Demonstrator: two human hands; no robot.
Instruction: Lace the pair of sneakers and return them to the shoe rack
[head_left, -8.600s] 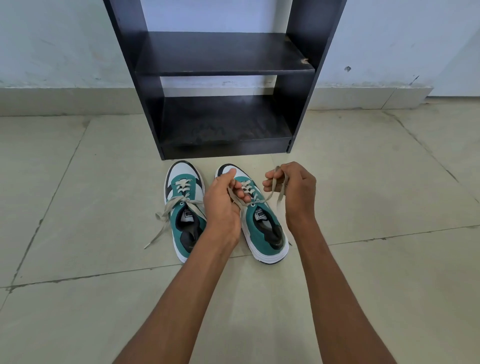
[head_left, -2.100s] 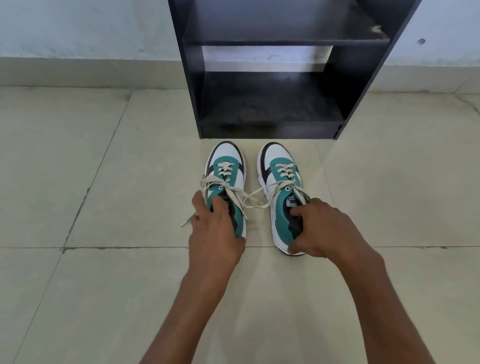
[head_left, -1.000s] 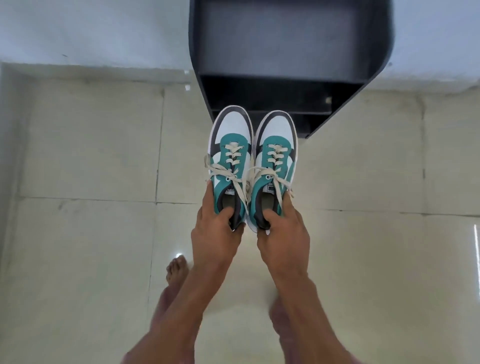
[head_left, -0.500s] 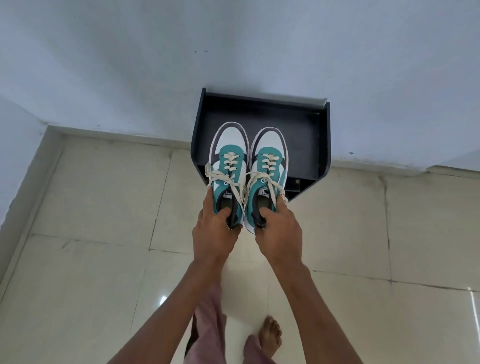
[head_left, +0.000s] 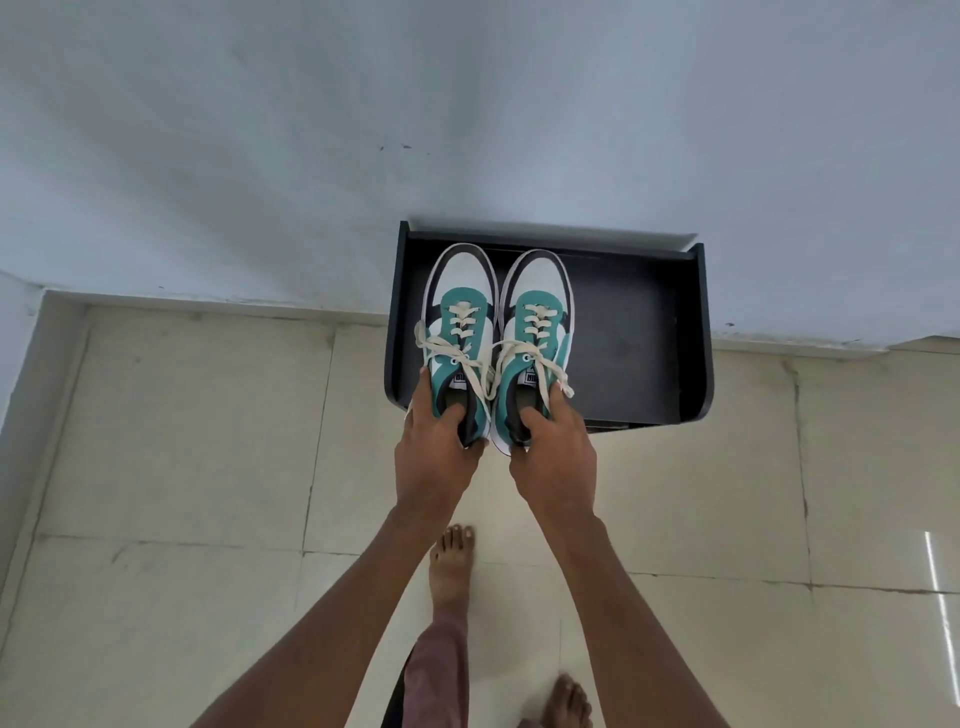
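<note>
Two teal, white and black sneakers with cream laces tied in bows are held side by side over the top of the black shoe rack (head_left: 639, 332). My left hand (head_left: 434, 457) grips the heel opening of the left sneaker (head_left: 460, 322), fingers tucked inside. My right hand (head_left: 556, 460) grips the heel opening of the right sneaker (head_left: 537, 327) the same way. The toes point at the wall and the heels overhang the rack's front edge. Whether the soles touch the rack top I cannot tell.
The rack stands against a pale blue wall (head_left: 467, 119) on a beige tiled floor (head_left: 182, 441). My bare feet (head_left: 451, 566) stand on the tiles below my arms. The right half of the rack's top is bare.
I rose from the floor with both sneakers lifted by their heels. Over the last second they moved forward over the rack's top, and the view now looks straight down.
</note>
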